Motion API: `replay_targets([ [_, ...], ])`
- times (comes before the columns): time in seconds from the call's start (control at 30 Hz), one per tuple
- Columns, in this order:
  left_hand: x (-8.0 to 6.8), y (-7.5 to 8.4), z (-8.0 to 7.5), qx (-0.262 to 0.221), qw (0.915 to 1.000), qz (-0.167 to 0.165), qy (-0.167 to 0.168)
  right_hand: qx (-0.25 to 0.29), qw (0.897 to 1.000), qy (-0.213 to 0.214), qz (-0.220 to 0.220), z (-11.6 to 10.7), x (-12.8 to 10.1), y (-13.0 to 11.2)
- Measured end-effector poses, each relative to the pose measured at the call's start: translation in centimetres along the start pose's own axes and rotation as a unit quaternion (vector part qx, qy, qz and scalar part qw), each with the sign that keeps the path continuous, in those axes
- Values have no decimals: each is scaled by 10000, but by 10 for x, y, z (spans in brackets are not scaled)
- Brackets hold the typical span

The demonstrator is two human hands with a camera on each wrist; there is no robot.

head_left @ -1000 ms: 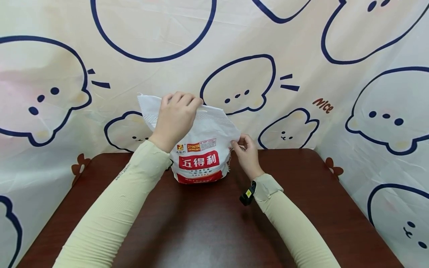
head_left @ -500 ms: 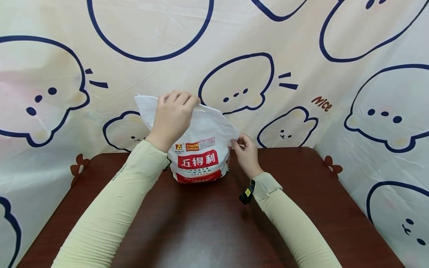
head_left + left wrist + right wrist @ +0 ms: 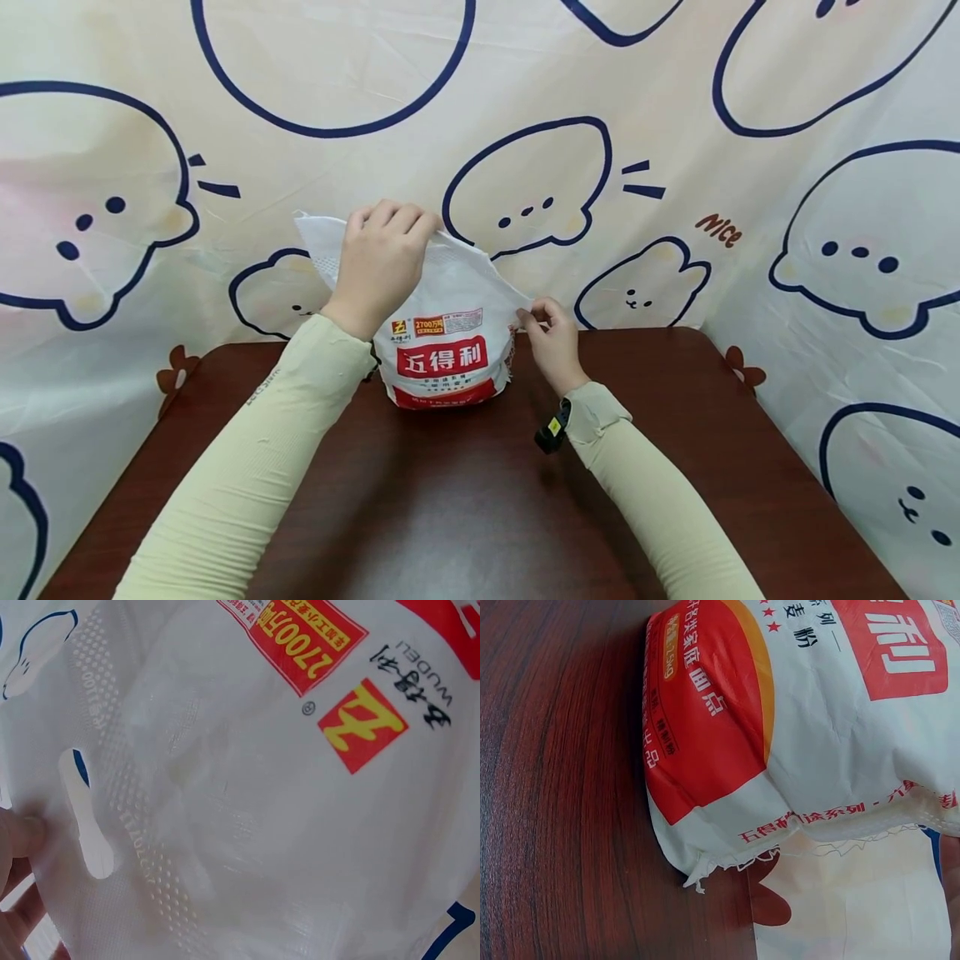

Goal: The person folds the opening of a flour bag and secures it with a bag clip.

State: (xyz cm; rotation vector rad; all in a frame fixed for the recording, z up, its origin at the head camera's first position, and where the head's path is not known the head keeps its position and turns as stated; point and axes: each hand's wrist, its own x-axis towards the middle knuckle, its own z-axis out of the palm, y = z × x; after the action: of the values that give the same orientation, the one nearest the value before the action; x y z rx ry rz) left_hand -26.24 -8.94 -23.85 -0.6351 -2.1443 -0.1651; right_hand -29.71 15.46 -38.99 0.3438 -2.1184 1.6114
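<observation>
A white flour bag (image 3: 442, 358) with red printing stands on the table in the head view, its upper part drawn up and to the left. My left hand (image 3: 385, 265) grips the bag's top edge from above. In the left wrist view, that hand's thumb (image 3: 24, 834) lies on the edge beside a long handle slot cut in the bag. At the bag's right side, my right hand (image 3: 553, 342) pinches the edge between thumb and fingers. Frayed stitching (image 3: 757, 859) runs down that side in the right wrist view, where only a sliver of the hand shows.
A dark brown wooden table (image 3: 450, 517) carries the bag near its back edge. Behind and at both sides hangs a pale curtain (image 3: 525, 67) with cartoon outlines. A black wrist device (image 3: 553, 429) sits at my right cuff.
My left hand has shifted slightly left, taking the bag's top along. The top edge now runs straighter down to my right hand, which has hardly moved. The whole head view has drifted a little.
</observation>
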Motion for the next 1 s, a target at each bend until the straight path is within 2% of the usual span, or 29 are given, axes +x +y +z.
replay_targets([
  [0.2,-2,-1,0,-67,10000,5,-8,177,9998,-6,-20,-1,-1,1],
  [0.53,-3,-1,2,-158,9999,57,34,526,9984,-93,202,-4,-4,2],
  [1.0,-5,-3,5,-234,9997,-19,67,1473,9882,-414,-60,-5,-3,2],
])
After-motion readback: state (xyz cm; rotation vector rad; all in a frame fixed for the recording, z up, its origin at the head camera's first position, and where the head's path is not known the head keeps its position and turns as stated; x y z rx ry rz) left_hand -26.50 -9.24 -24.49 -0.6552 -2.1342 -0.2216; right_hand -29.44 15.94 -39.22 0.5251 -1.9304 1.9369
